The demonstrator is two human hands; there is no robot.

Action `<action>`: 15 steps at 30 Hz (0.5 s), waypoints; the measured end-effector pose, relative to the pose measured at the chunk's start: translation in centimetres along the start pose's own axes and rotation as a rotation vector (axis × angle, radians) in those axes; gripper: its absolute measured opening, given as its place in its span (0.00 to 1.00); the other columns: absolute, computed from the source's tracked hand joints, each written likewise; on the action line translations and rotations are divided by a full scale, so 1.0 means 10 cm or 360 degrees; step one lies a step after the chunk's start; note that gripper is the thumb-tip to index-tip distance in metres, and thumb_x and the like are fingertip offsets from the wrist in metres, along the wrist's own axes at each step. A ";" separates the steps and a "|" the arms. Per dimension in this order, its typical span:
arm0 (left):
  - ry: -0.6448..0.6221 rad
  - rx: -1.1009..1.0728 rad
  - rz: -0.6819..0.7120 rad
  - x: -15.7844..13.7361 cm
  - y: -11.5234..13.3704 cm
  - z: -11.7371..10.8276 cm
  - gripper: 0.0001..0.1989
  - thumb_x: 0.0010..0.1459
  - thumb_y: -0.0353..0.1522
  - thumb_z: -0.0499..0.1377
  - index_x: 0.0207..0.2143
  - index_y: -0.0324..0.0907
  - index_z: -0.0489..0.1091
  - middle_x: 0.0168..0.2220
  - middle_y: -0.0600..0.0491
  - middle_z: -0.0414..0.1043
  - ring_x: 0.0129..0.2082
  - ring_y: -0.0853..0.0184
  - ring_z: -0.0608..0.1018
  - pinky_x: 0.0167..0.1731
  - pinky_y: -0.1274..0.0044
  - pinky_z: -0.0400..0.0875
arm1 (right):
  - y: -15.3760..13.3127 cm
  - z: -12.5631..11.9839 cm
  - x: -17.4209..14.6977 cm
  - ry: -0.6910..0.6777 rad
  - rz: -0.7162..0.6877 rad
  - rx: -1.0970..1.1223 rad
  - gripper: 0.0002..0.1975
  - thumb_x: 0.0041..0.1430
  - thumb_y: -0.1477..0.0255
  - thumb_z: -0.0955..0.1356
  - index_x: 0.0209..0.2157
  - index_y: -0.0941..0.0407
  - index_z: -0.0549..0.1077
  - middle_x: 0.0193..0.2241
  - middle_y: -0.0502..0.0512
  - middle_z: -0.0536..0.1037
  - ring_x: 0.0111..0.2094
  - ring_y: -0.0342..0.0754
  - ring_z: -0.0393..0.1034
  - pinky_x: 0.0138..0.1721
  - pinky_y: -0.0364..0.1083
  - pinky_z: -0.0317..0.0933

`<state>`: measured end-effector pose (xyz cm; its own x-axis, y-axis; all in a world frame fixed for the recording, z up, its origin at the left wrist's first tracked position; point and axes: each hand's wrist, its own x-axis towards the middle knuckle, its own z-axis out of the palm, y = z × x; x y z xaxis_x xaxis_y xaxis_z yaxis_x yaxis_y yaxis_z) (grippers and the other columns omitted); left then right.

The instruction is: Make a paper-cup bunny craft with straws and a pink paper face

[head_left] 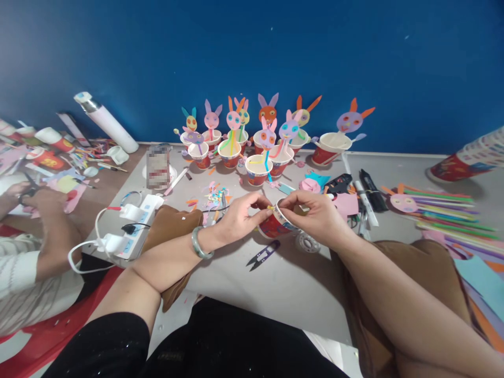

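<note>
A red and white paper cup (pixel 272 227) is between my two hands, tilted over the table. My left hand (pixel 249 214) is closed in a pinch on a small yellow piece (pixel 270 208) at the cup's rim; I cannot make out what kind it is. The fingers of my right hand (pixel 315 214) grip the rim from the other side and hide part of it. Just below the cup lie purple thread snips (pixel 263 255). A roll of clear tape (pixel 307 242) sits beside my right wrist.
Several paper cups with rabbit faces (pixel 258 170) stand along the blue wall. Paper scraps (pixel 216 195) and markers (pixel 366 202) lie around. Colored straws (pixel 452 207) and a cup stack (pixel 464 163) are right; a power strip (pixel 137 226) and a co-worker's hands (pixel 43 199) are left.
</note>
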<state>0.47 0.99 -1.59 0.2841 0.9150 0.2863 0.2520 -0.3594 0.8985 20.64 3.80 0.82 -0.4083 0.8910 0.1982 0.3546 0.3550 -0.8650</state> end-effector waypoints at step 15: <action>0.0161 -0.0727 -0.0321 0.06 -0.07 0.03 0.18 0.57 0.45 0.64 0.36 0.41 0.67 0.29 0.55 0.72 0.31 0.71 0.76 0.28 0.78 0.74 | 0.06 -0.05 0.05 0.0517 0.0035 0.1005 0.20 0.47 0.54 0.75 0.39 0.48 0.72 0.47 0.57 0.79 0.53 0.59 0.72 0.59 0.59 0.64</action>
<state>0.78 1.75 -2.12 0.1752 0.9792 0.1026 -0.1442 -0.0775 0.9865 21.05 4.62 0.62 -0.1003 0.9703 0.2199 -0.2354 0.1916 -0.9528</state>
